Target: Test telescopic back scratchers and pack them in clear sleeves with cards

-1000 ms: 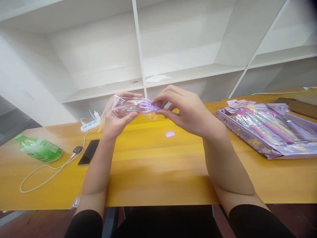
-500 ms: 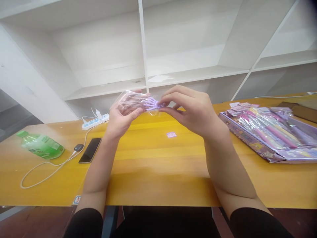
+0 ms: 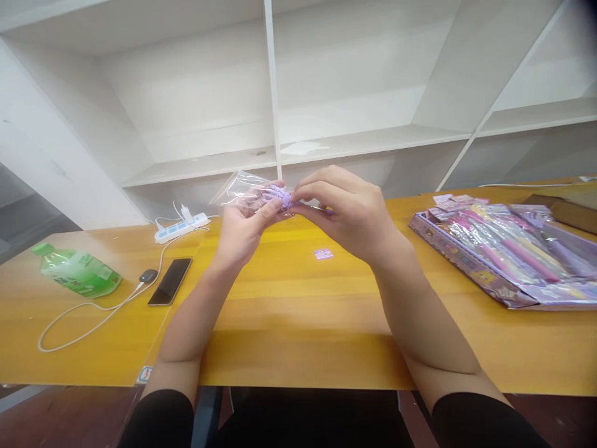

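- Above the middle of the yellow table (image 3: 298, 323), the left hand (image 3: 242, 233) is curling partly closed, its thumb and fingers pinching one clear plastic bag (image 3: 242, 190) that is sticking up and away to the left.
- The right hand (image 3: 352, 211) is bending its fingers inward, the fingertips (image 3: 298, 194) gripping one small purple toy (image 3: 278, 196) at the bag's mouth, where both hands are meeting.
- On the table, one small pink sticker (image 3: 323, 253) is lying just below the right hand.
- At the far right, one purple tray (image 3: 466, 264) is holding several wrapped pink and purple items, too crowded to count.
- At the left, one green bottle (image 3: 74, 277) is lying on its side, one black phone (image 3: 170, 281) is resting beside one white cable (image 3: 93, 309), and one power strip (image 3: 181, 227) is sitting behind them.
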`<action>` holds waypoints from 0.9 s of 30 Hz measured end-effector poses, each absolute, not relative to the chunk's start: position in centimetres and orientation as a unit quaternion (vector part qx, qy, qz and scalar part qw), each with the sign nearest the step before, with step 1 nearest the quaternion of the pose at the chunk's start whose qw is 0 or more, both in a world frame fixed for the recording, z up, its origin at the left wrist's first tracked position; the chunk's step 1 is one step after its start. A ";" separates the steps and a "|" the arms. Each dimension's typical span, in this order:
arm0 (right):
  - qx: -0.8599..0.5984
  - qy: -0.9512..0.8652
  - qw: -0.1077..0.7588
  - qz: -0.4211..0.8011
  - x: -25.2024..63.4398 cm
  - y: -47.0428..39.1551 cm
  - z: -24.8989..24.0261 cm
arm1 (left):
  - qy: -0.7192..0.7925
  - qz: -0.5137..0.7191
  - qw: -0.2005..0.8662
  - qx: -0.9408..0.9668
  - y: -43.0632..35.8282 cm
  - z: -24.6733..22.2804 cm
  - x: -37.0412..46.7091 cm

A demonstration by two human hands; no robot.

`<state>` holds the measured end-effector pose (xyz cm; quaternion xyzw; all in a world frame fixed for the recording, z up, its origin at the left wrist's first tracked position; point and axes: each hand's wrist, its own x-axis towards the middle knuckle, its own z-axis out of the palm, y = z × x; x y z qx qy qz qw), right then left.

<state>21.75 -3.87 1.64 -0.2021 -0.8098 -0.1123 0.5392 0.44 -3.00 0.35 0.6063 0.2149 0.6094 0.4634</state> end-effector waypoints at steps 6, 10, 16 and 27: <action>-0.300 -0.821 0.486 -0.004 22.8 -4.2 1.8 | 0.199 0.648 0.439 0.590 -2.1 1.1 -0.6; -0.339 -0.828 0.441 0.071 24.4 -4.4 2.4 | 0.199 0.669 0.415 0.584 -1.3 1.5 -2.3; -0.352 -0.815 0.455 0.066 25.0 -4.3 2.7 | 0.206 0.665 0.430 0.574 -1.3 2.0 -3.2; -0.321 -0.816 0.480 0.031 24.7 -3.2 2.4 | 0.212 0.642 0.432 0.597 -1.8 1.5 -2.2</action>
